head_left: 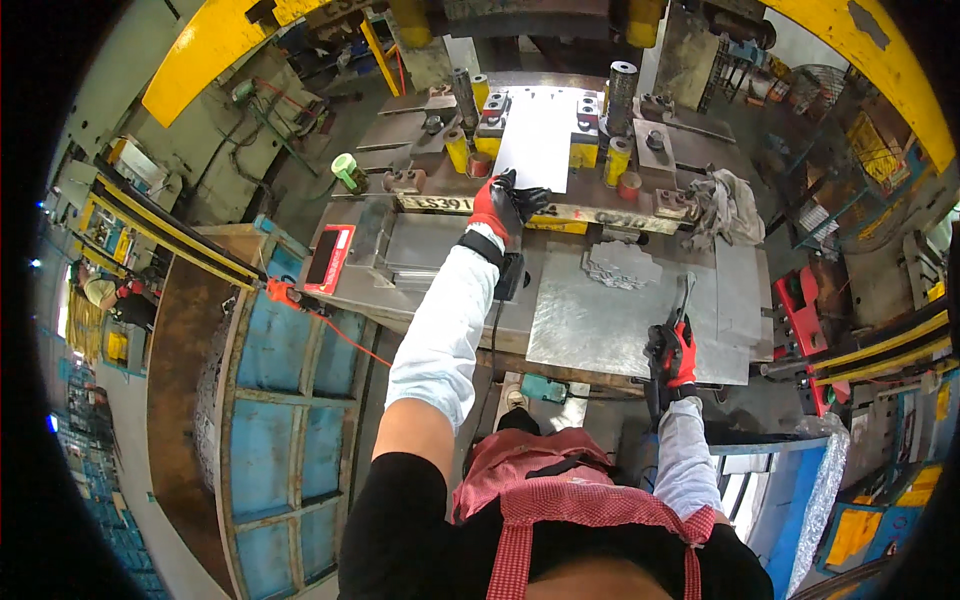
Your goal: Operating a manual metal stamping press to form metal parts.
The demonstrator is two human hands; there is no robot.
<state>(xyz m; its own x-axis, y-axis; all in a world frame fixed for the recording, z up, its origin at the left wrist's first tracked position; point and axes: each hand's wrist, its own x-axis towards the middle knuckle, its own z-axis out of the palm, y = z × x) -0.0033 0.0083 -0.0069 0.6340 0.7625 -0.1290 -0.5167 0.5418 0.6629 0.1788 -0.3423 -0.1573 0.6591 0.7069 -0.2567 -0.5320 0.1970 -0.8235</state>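
Observation:
My left hand (505, 207), in a red and black glove, is at the near left corner of a pale flat metal sheet (540, 140). Its fingers close on the sheet's edge. That sheet lies between the guide posts of a press die (620, 95). Lower right, my gloved right hand (674, 355) is wrapped round a slim metal hand tool (687, 297), whose exact kind I cannot make out. The tool's tip points away from me over a grey metal plate (600, 325). Small cut metal pieces (620, 265) lie piled on that plate.
A stack of metal sheets (425, 245) sits left of the plate, beside a red-framed dark panel (330, 258). A green cup (347, 168) stands on the press bed. A grey rag (725, 205) lies at right. Yellow-black bars (175, 235) flank the bench; a blue-sided bin (270, 435) stands lower left.

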